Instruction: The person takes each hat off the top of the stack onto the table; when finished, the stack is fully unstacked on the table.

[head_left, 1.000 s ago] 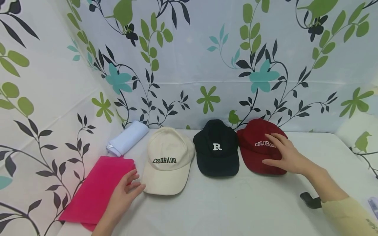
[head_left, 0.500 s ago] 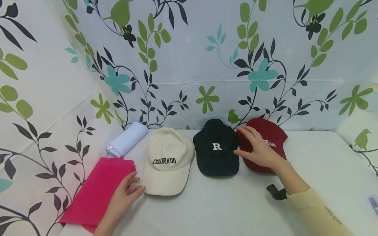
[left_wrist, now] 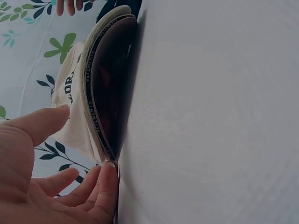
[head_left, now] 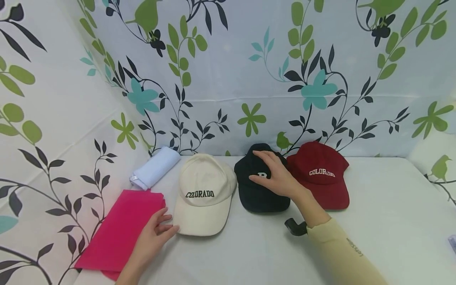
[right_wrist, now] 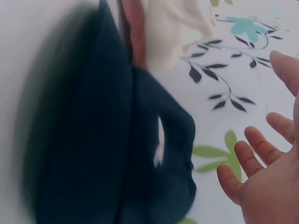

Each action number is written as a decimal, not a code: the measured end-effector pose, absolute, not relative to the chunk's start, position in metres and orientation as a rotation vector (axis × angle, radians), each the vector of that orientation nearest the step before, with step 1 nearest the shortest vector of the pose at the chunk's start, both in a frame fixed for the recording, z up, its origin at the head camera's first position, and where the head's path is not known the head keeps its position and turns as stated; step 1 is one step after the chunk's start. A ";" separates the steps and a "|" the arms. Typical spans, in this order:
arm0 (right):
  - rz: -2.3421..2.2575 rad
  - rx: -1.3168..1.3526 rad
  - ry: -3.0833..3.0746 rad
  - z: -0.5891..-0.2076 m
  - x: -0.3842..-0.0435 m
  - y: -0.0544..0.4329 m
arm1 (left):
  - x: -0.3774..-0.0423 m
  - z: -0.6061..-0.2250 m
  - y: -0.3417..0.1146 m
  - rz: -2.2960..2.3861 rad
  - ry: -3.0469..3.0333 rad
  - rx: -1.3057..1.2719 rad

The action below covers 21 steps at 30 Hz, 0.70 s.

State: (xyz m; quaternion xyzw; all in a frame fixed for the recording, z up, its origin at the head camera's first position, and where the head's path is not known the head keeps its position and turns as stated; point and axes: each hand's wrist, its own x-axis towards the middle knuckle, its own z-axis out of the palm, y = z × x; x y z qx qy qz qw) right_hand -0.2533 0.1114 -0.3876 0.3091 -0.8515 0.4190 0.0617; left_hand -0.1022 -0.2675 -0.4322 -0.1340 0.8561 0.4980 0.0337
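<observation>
R hand [head_left: 278,176] hangs over blk cap [head_left: 263,198], thumb & fingers spread; R wrist view shows a gap, nothing gripped. L hand [head_left: 153,233] well apart from R, fingers loosely bent, thumb standing off, nothing clamped; it sits between pink cloth [head_left: 121,233] & brim of beige cap [head_left: 204,215]. Fingertips v. close to brim; contact or not, can't tell. Step in hand, my read: a reach/hover along the row of caps, R at the middle one, no lift yet. If blk cap is to be picked up, next move calls for R fingers lowered & closed on brim or crown; L is well placed for beige brim. Row on table, L to R: beige, blk, red cap [head_left: 322,190], all upright, brims to the person, blk just beside red. Lt-blue roll [head_left: 155,168] at back L, above pink cloth. Surface: white table [head_left: 384,190], plain. Room: leaf-&-bird print cloth [head_left: 217,59] behind and down L side. Small purple thing [head_left: 453,242] cut off at R edge, ID unclear. Blk gadget [head_left: 295,227] by R cuff.
</observation>
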 end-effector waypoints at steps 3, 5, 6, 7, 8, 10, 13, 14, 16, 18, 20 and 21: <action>1.286 0.954 -2.555 -0.391 -0.257 0.095 | -0.103 -0.434 -0.268 1.531 2.627 -0.404; 1.288 0.973 -2.543 -0.394 -0.260 0.085 | -0.104 -0.435 -0.268 1.529 2.626 -0.400; 1.298 0.985 -2.538 -0.394 -0.261 0.080 | -0.104 -0.435 -0.268 1.526 2.628 -0.401; 1.308 0.998 -2.534 -0.394 -0.262 0.076 | -0.104 -0.436 -0.268 1.525 2.627 -0.401; 1.318 1.011 -2.528 -0.395 -0.263 0.071 | -0.104 -0.436 -0.268 1.523 2.627 -0.402; 1.330 1.039 -2.522 -0.396 -0.266 0.061 | -0.104 -0.436 -0.268 1.523 2.627 -0.405; 1.361 1.061 -2.548 -0.396 -0.269 0.047 | -0.104 -0.436 -0.268 1.525 2.626 -0.411; 1.365 1.062 -2.565 -0.395 -0.269 0.043 | -0.104 -0.436 -0.268 1.529 2.623 -0.413; 1.366 1.058 -2.610 -0.395 -0.269 0.035 | -0.105 -0.437 -0.268 1.526 2.626 -0.412; 1.360 1.049 -2.647 -0.396 -0.269 0.029 | -0.106 -0.438 -0.268 1.526 2.627 -0.405; 1.360 1.041 -2.667 -0.396 -0.270 0.025 | -0.106 -0.438 -0.268 1.532 2.626 -0.400; 1.358 1.036 -2.674 -0.397 -0.271 0.023 | -0.106 -0.439 -0.268 1.534 2.625 -0.397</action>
